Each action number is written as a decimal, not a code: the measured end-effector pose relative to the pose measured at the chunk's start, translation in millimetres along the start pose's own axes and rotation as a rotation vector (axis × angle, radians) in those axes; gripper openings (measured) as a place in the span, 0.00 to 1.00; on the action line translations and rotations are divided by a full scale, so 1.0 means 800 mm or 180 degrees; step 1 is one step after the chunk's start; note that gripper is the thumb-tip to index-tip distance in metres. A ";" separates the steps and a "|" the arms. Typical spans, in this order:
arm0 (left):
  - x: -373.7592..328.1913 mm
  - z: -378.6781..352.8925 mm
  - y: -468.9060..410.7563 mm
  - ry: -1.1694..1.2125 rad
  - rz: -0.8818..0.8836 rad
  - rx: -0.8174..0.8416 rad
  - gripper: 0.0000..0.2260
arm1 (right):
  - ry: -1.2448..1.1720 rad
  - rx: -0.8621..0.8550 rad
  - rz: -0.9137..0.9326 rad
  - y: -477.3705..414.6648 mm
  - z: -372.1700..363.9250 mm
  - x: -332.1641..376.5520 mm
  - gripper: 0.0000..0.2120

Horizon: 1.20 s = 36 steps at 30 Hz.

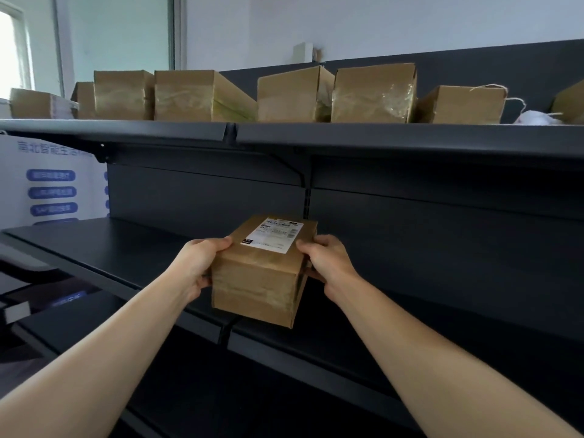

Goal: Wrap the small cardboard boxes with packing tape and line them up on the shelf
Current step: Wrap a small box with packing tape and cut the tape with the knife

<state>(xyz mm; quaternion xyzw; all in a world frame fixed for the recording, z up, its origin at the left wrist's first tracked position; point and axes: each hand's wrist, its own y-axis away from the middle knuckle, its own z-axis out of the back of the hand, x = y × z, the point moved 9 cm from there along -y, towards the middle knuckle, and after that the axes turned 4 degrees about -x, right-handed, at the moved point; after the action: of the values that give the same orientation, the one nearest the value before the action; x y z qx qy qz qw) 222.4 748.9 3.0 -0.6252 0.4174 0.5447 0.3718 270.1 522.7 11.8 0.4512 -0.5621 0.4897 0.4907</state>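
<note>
- The small cardboard box [259, 273], banded with clear tape and carrying a white shipping label [273, 233] on top, is between our two hands over the front edge of the middle shelf [94, 248], at the seam where two panels meet. We cannot tell whether its base touches the shelf.
- We judge the step to be shelving it. We should keep it level, push evenly from both sides, slide it back off the lip so it cannot tip forward, and square its near face to the front edge.
- If it belongs with the row of taped boxes [202, 96] on the upper shelf [379, 137], we would first have to lift it clear of that shelf's front edge.
- Our left hand [199, 263] grips the box's left side, thumb on the top edge and fingers curled around below.
- Our right hand [328, 267] clasps the right side the same way, thumb on top beside the label.
</note>
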 end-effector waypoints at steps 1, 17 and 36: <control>0.001 0.003 -0.008 0.0008 0.0016 -0.0011 0.12 | 0.0034 -0.0035 -0.0018 -0.008 -0.006 -0.004 0.17; 0.026 0.039 -0.153 -0.0158 0.0322 0.0245 0.12 | 0.0161 0.0318 -0.0261 -0.068 -0.104 -0.037 0.19; 0.064 -0.007 -0.235 -0.0033 0.0568 0.0321 0.12 | 0.0228 0.0040 -0.0458 -0.113 -0.105 -0.063 0.16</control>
<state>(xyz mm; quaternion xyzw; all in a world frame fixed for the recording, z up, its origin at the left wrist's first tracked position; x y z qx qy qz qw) 401.8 808.5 -44.8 -0.5632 0.4965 0.5572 0.3549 373.8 597.7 -25.0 0.4757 -0.5072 0.4724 0.5416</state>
